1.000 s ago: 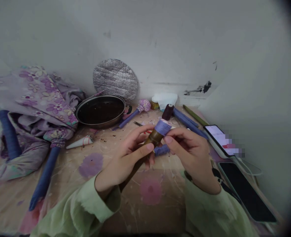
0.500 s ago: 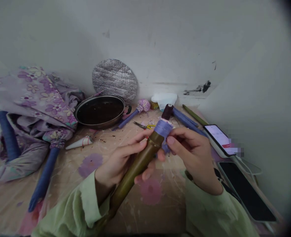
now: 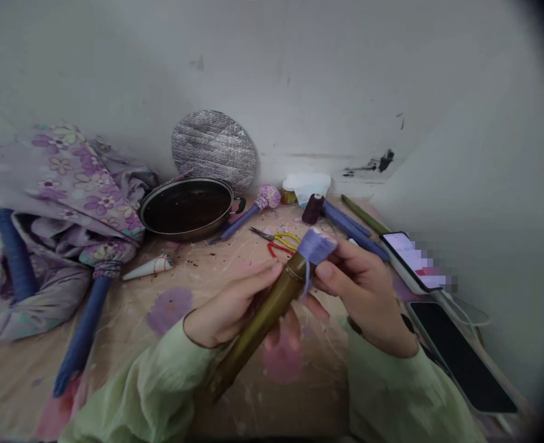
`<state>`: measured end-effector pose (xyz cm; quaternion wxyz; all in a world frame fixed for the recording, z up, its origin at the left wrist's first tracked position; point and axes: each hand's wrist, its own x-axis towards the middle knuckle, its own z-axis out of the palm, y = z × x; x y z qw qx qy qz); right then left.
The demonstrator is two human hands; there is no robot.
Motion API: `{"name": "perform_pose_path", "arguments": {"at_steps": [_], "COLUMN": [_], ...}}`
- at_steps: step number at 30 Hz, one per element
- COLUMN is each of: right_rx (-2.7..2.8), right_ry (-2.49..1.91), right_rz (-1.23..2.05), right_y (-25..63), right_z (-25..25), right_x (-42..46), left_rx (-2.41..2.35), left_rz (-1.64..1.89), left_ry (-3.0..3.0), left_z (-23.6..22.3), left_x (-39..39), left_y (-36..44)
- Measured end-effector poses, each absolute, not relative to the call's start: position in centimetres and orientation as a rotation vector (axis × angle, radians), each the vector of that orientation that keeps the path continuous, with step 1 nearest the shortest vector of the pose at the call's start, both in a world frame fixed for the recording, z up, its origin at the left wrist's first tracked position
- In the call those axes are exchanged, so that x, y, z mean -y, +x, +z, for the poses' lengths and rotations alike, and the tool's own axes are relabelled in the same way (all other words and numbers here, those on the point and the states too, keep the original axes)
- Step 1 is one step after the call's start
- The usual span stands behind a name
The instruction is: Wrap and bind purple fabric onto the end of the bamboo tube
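Shifted slightly rightward, the olive-brown tube (image 3: pixel 263 326) now leaves the small scissors (image 3: pixel 276 240) in full view. The left hand (image 3: pixel 235 301) curls closed around the shaft, while the right hand (image 3: pixel 364 289) pinches the upper end, with its thumb against the lavender thread wrap (image 3: pixel 316 246). A loose strand (image 3: pixel 305 286) hangs from the wrap. Held between the hands above the table (image 3: pixel 115 344), the tube's long axis runs from about 7 o'clock to 1 o'clock; the right hand is nearer the wrapped end, the left nearer the bare shaft. Pale green sleeves (image 3: pixel 147 381) cover both forearms.

Just beyond the hands at 12 o'clock stand the scissors and a dark thread spool (image 3: pixel 312 209), with blue-wrapped sticks (image 3: pixel 350 224) just to their right. At 3 o'clock lie a phone (image 3: pixel 410 261) and a dark-screened device (image 3: pixel 461 357). A purple-tipped stick (image 3: pixel 267 197) and black pan (image 3: pixel 184 179) sit around 11 o'clock, with a quilted foil disc (image 3: pixel 214 151) leaning behind the pan. At 9 o'clock are a paper cone (image 3: pixel 149 267), a blue stick (image 3: pixel 82 332) and a floral cloth bundle (image 3: pixel 69 184).
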<state>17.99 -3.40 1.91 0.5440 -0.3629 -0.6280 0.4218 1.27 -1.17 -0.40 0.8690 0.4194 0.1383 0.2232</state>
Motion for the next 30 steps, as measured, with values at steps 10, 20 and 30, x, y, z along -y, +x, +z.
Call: {"name": "perform_pose_path", "arguments": {"at_steps": [10,20,30], "right_rx": [1.471,1.466,1.421], "right_ry": [-1.084,-1.039,-1.014], "right_rz": [0.739,0.754,0.564], "right_y": [18.4,18.1,18.5], "right_z": [1.3,1.3,1.5], "right_x": [3.0,2.9,3.5], "left_rx": [-0.591,-0.612,-0.528], "left_rz": [1.433,1.298,1.187], "left_ry": [2.102,2.081,1.480], "left_z": [-1.8,-1.1,-0.3], "left_x": [2.1,2.2,2.7], "left_y": [2.5,1.9,1.5]}}
